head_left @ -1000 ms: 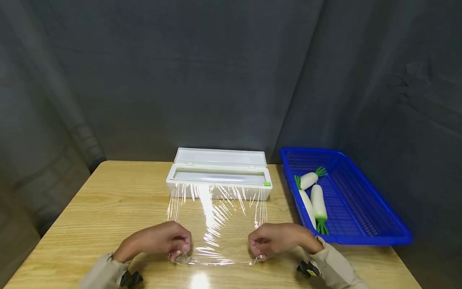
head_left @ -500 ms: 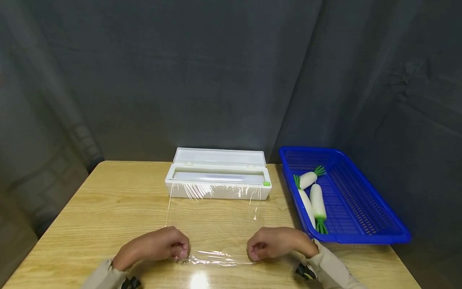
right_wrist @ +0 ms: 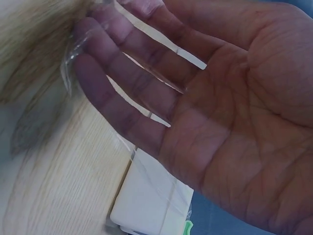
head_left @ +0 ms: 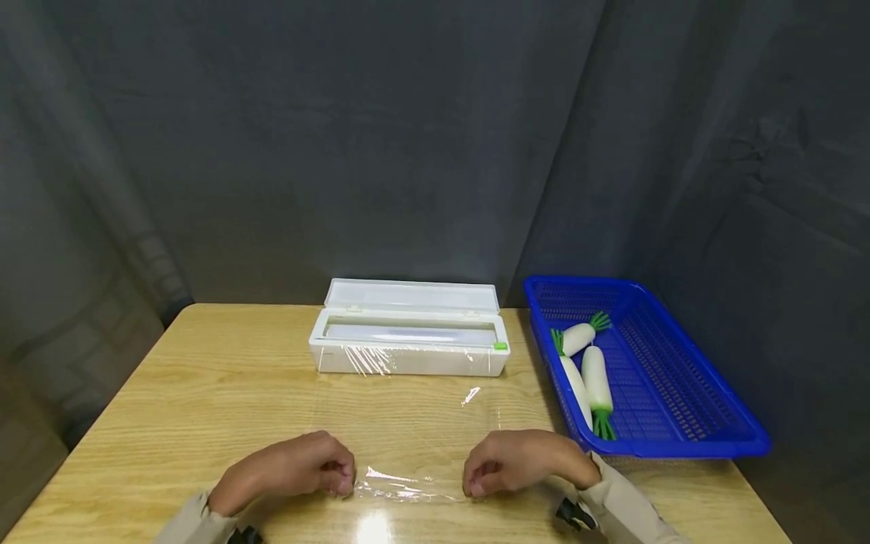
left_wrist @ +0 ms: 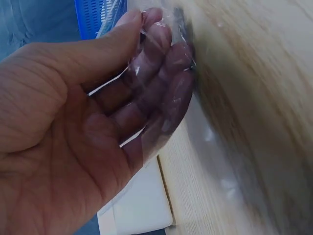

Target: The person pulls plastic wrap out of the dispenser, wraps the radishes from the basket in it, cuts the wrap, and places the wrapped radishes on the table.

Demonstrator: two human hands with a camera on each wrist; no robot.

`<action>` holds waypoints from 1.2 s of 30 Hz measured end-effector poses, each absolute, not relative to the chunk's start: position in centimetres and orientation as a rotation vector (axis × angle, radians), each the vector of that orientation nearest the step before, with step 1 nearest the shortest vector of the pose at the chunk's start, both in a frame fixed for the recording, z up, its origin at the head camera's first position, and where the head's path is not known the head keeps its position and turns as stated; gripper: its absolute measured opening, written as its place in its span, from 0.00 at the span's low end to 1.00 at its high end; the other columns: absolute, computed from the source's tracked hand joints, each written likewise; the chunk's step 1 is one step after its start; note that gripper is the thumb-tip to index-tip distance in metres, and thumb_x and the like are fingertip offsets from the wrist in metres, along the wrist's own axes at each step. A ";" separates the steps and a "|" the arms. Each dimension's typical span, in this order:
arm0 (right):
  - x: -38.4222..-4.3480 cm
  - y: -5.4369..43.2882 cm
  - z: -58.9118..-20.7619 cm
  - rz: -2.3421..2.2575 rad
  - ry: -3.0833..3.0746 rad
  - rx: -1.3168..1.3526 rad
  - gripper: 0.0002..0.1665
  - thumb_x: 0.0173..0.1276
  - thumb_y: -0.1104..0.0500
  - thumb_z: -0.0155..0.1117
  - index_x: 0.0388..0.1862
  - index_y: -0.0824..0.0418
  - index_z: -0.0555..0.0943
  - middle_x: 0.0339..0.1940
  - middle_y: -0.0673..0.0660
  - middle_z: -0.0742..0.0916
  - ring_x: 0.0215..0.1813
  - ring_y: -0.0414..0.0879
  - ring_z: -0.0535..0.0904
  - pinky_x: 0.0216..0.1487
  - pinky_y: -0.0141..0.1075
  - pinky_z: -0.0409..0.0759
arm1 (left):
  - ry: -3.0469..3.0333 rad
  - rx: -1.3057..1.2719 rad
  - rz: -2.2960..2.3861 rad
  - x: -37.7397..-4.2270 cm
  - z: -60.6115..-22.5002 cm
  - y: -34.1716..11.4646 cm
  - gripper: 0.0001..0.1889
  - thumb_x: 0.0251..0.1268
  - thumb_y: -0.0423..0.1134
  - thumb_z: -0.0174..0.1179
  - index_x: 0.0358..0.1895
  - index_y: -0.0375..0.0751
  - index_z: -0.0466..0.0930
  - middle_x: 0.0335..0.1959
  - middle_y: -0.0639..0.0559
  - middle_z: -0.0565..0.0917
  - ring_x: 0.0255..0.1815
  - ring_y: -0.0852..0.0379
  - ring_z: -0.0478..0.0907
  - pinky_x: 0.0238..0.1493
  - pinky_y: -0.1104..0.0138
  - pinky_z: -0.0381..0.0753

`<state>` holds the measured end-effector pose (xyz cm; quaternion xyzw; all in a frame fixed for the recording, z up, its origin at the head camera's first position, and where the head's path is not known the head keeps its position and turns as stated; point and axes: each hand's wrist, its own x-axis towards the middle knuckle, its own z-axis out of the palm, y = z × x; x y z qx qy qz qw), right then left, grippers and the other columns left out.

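Note:
A sheet of clear cling film (head_left: 401,491) stretches from the white cling film dispenser (head_left: 411,361) at the back of the table toward the person. My left hand (head_left: 292,468) pinches its near left corner between thumb and fingers; in the left wrist view the film (left_wrist: 168,29) wraps over the fingertips. My right hand (head_left: 519,465) pinches the near right corner, and in the right wrist view film (right_wrist: 71,61) clings round its fingertips. Both hands stay low over the wood. The dispenser's lid (head_left: 411,296) stands raised, and a green slider (head_left: 500,346) sits at its right end.
On the right stands a blue plastic basket (head_left: 680,447) holding several white radishes (head_left: 598,378) with green tops, close to my right forearm. A dark grey curtain (head_left: 408,151) hangs behind the wooden table (head_left: 224,363).
Both hands have sunk slightly toward the person, still pinching the film. The sheet has gone from wrinkled and shiny to smoother and flatter, lying lower over the table.

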<state>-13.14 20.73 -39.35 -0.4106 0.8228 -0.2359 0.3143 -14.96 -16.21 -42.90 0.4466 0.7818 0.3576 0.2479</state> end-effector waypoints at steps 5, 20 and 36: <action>-13.1 20.7 -39.2 -0.621 2.168 -1.128 0.08 0.79 0.61 0.62 0.46 0.59 0.88 0.36 0.43 0.88 0.38 0.23 0.76 0.42 0.23 0.79 | 2.130 1.190 1.037 -14.8 -42.7 -16.3 0.12 0.79 0.35 0.58 0.33 0.42 0.86 0.26 0.63 0.82 0.27 0.76 0.70 0.28 0.77 0.74; -13.0 21.2 -37.9 -0.803 2.283 -1.151 0.09 0.81 0.59 0.60 0.46 0.59 0.87 0.38 0.47 0.89 0.39 0.26 0.78 0.44 0.27 0.82 | 2.299 1.211 1.000 -13.6 -44.1 -16.2 0.10 0.61 0.27 0.73 0.35 0.47 0.83 0.28 0.67 0.78 0.29 0.77 0.70 0.31 0.75 0.78; -13.3 24.0 -33.5 -0.934 2.511 -1.086 0.08 0.82 0.58 0.59 0.49 0.54 0.86 0.40 0.43 0.87 0.40 0.33 0.80 0.43 0.34 0.84 | 2.830 1.463 0.825 -13.3 -44.2 -16.4 0.23 0.44 0.48 0.84 0.43 0.56 0.82 0.45 0.63 0.74 0.43 0.67 0.67 0.42 0.70 0.73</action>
